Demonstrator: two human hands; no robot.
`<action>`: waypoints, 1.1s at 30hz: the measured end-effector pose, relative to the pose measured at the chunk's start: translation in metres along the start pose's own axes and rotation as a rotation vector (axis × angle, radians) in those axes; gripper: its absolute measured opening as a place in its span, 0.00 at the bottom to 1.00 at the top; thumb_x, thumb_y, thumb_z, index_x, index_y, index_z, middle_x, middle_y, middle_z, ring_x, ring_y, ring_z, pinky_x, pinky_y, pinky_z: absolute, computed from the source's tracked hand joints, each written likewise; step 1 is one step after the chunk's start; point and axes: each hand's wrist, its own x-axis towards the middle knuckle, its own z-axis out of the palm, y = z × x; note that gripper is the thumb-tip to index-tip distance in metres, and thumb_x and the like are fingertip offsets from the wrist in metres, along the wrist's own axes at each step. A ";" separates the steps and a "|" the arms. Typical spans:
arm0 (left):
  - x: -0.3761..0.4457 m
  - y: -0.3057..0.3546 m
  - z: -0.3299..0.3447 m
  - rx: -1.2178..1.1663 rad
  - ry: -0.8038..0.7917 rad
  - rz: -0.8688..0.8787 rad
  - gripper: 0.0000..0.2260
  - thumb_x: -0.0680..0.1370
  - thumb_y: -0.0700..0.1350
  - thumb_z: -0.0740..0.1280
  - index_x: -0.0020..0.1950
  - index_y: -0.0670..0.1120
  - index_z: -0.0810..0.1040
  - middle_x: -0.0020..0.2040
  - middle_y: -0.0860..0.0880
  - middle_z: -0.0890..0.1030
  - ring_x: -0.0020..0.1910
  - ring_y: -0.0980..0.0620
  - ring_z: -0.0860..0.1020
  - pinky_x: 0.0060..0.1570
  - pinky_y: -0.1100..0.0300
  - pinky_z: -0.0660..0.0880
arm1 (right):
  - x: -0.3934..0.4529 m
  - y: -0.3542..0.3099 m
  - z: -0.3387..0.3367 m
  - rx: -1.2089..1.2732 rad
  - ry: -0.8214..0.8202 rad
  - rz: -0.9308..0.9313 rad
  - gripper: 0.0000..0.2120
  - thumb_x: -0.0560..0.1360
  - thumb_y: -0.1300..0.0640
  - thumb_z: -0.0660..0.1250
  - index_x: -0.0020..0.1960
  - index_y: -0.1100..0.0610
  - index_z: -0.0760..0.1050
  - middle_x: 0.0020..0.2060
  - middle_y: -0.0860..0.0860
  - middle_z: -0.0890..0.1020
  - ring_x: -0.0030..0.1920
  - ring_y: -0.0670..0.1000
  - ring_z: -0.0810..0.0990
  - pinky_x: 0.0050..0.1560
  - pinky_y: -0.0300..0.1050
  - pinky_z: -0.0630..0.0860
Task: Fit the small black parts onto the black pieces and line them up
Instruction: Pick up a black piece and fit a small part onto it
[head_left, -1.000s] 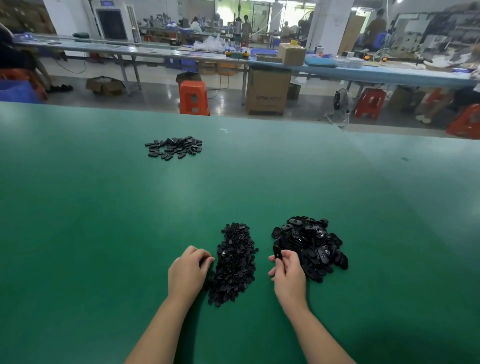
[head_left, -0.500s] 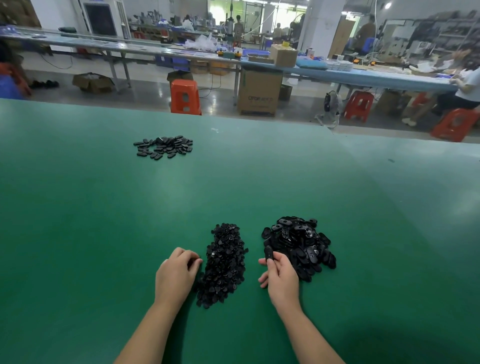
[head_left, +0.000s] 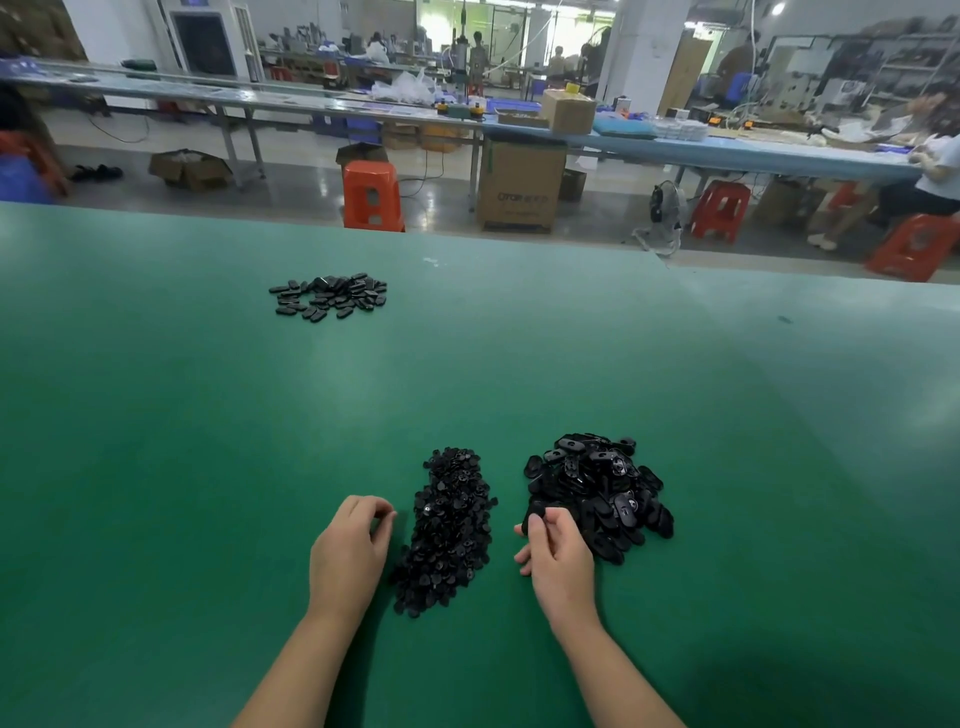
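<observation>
A long heap of small black parts lies on the green table between my hands. To its right sits a heap of larger oval black pieces. My right hand pinches one oval black piece at that heap's near left edge. My left hand rests just left of the small parts with fingers curled; whether a part sits in its fingertips I cannot tell. A flat group of oval pieces lies far off at the back left.
The green table's far edge runs across the view. Beyond it are an orange stool, cardboard boxes, a long bench and people at work. Wide bare green surface surrounds the heaps.
My left hand's fingertips have drawn back a little from the small-parts heap. My right hand holds the same oval piece, now lower against the heap. The camera view has shifted slightly.
</observation>
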 end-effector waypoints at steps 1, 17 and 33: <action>0.000 -0.001 0.000 -0.002 0.001 -0.006 0.02 0.77 0.41 0.73 0.47 0.47 0.82 0.43 0.58 0.78 0.36 0.60 0.76 0.35 0.65 0.69 | 0.000 0.002 0.000 -0.028 -0.001 -0.013 0.08 0.83 0.55 0.63 0.46 0.54 0.75 0.36 0.49 0.83 0.32 0.44 0.81 0.35 0.43 0.80; 0.012 -0.009 -0.010 -0.564 -0.012 -0.435 0.07 0.76 0.44 0.75 0.45 0.57 0.85 0.40 0.61 0.85 0.36 0.61 0.81 0.35 0.73 0.75 | 0.000 0.003 0.001 0.007 -0.010 -0.016 0.03 0.81 0.60 0.67 0.50 0.53 0.73 0.38 0.47 0.86 0.39 0.46 0.86 0.35 0.46 0.83; 0.017 -0.005 -0.013 -0.519 -0.012 -0.487 0.08 0.77 0.43 0.72 0.44 0.56 0.84 0.39 0.59 0.85 0.37 0.53 0.81 0.38 0.56 0.78 | 0.002 0.003 0.000 0.063 -0.013 0.009 0.05 0.81 0.60 0.68 0.55 0.53 0.80 0.41 0.48 0.86 0.34 0.47 0.84 0.34 0.39 0.80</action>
